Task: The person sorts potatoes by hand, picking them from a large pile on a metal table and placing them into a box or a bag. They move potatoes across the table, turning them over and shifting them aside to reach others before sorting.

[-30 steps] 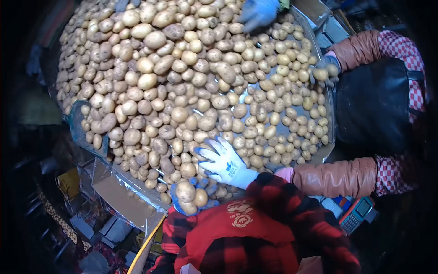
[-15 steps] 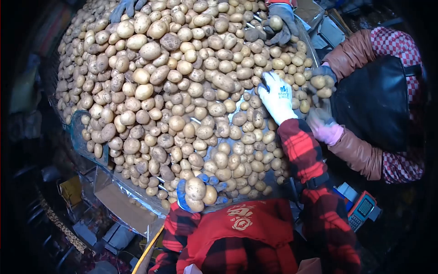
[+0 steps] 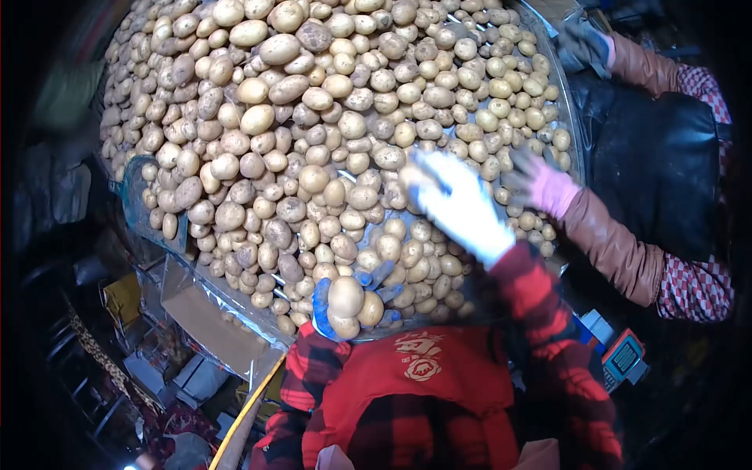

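My left hand, in a blue glove, is palm up at the table's near edge with its fingers curled around potatoes, three of which show. My right hand wears a white glove and reaches over the middle of the heap. Motion smears its fingers; a tan patch shows at the fingertips, and I cannot tell whether it is a held potato. Under and around both hands spreads a heap of loose potatoes, some dusty with soil.
A co-worker at the right has a pink-cuffed glove over the potatoes and a dark-gloved hand beyond the table edge. A green scoop-like piece borders the heap at left. Cardboard box stands lower left, a scale-like device lower right.
My right hand has swung left across the heap. My left hand still cradles its potatoes. The co-worker's hand with potatoes has withdrawn off the table; the pink-cuffed one has moved over the potatoes.
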`<state>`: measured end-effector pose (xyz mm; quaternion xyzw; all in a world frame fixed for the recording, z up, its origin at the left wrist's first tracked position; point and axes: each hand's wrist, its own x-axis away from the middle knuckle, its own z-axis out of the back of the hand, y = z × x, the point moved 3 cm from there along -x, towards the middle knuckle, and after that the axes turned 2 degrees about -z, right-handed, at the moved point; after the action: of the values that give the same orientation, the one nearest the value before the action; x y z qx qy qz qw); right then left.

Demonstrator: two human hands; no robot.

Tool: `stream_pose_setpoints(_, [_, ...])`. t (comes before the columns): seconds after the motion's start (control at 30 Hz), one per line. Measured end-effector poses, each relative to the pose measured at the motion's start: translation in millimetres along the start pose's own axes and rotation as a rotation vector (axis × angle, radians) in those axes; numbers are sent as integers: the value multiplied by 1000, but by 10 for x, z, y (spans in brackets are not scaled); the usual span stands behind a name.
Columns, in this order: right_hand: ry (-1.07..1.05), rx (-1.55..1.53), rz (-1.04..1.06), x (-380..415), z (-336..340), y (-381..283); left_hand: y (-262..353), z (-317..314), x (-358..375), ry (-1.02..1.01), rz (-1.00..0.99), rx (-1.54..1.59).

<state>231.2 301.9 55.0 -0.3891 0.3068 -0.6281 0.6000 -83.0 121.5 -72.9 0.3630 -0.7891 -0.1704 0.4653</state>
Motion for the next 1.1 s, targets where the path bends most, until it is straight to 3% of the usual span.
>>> stream_pose_setpoints(0.03, [-79,55,-2,300,-47,-157,-80,42,13,27,-43,-166])
stream_pose_setpoints(0.1, [-255,177,330,853,-253,-333,-373,182,24,180,-109,-607])
stream_pose_setpoints(0.17, [-489,146,100,1086,-277,-702,98,-426,22,-148,346,661])
stream_pose_setpoints(0.2, [-497,146,111,1151,-289,-640,16,-336,80,-144,333,665])
stream_pose_setpoints(0.27, [-377,-145,161,1265,-209,-427,-152,-105,272,-289,-48,-48])
stream_pose_setpoints(0.3, [-403,-169,6,1169,-85,-500,-142,-87,340,-276,-61,-45])
stream_pose_setpoints(0.37, [-222,121,22,1074,18,-415,-91,-116,491,-149,179,195])
stream_pose_setpoints(0.4, [-193,154,30,1014,49,-400,182,-251,572,-162,110,-102])
stream_pose_setpoints(0.53, [-192,187,53,925,2,-343,132,34,1155,-113,79,-87])
stream_pose_setpoints(0.77, [-392,288,32,1305,-206,-187,-422,1163,2626,93,-121,172])
stream_pose_setpoints(0.83, [-429,331,80,1464,-335,-125,-566,1921,2889,114,-585,761])
stream_pose_setpoints(0.9, [-476,360,139,1562,-440,-168,-1098,3490,2986,156,-170,978])
stream_pose_setpoints(0.93, [-517,344,158,1542,-495,-234,-600,3083,2776,322,-547,711])
stream_pose_setpoints(1.03, [-517,370,201,1571,-535,-368,463,2281,2074,534,-1000,30])
stream_pose_setpoints(1.07, [-510,380,204,1570,-545,-369,651,2320,2019,526,-1006,39])
stream_pose_setpoints(1.1, [-458,381,219,1549,-527,-375,749,2493,1940,622,-725,519])
